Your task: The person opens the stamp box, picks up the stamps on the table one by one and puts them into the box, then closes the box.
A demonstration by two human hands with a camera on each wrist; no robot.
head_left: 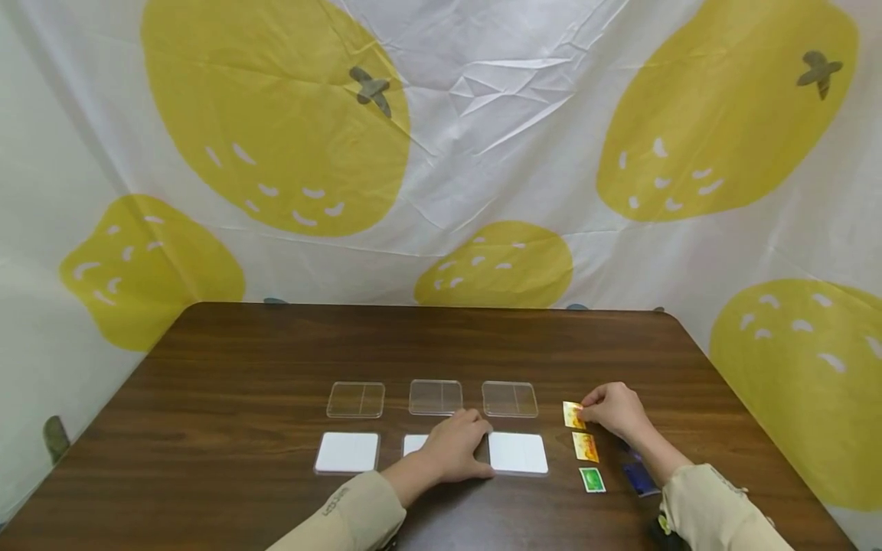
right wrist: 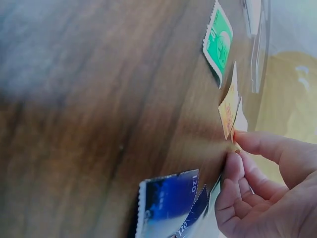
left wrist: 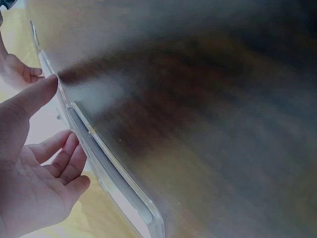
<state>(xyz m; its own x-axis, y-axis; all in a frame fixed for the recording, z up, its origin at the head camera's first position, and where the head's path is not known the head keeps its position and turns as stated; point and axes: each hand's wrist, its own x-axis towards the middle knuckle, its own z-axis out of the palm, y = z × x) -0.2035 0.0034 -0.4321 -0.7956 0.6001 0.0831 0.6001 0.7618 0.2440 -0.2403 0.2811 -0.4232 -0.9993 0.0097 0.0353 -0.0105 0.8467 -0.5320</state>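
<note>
In the head view my right hand (head_left: 616, 409) pinches a yellow-orange postage stamp (head_left: 573, 415) by its right edge, between thumb and fingertips. A second orange stamp (head_left: 586, 447) and a green stamp (head_left: 592, 480) lie in line nearer to me. Blue stamps (right wrist: 168, 198) lie by the right forearm. My left hand (head_left: 451, 450) rests low over the front row, thumb and fingertips spread at the left end of the right clear case with a white insert (head_left: 518, 453). Much of the middle white-filled case (head_left: 414, 443) is hidden under this hand.
Behind the front row lie three clear plastic covers, left (head_left: 355, 399), middle (head_left: 436, 397) and right (head_left: 510, 399). Another white-filled case (head_left: 347, 452) sits at front left. The brown wooden table (head_left: 241, 367) meets a lemon-print cloth (head_left: 482, 184) at the back.
</note>
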